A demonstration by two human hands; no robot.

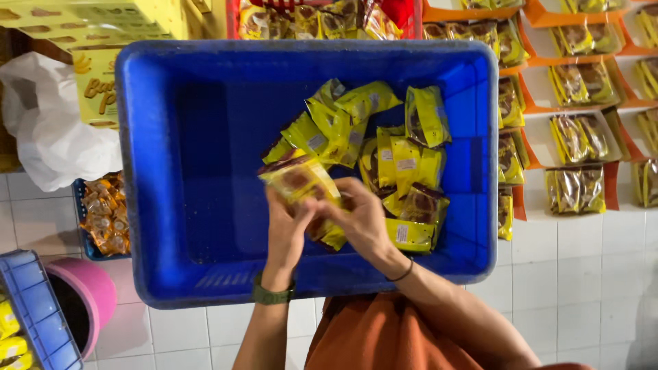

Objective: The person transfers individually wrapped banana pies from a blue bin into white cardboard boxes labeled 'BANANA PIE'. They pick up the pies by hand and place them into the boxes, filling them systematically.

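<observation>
A big blue plastic crate (185,171) sits in front of me, with several yellow snack packets (384,137) piled in its right half. My left hand (286,229) and my right hand (360,219) meet over the crate's near side. Together they grip a small stack of yellow packets (298,179) with a brown picture on the front. The left hand holds the stack from below, the right hand closes on its right side. A green watch is on my left wrist, a thin dark band on my right.
Orange open boxes (582,89) holding paired packets lie on the white tiled floor at right. Yellow cartons (96,41) and a white plastic bag (48,130) are at upper left. A pink bucket (89,291) and a blue basket (31,308) stand at lower left.
</observation>
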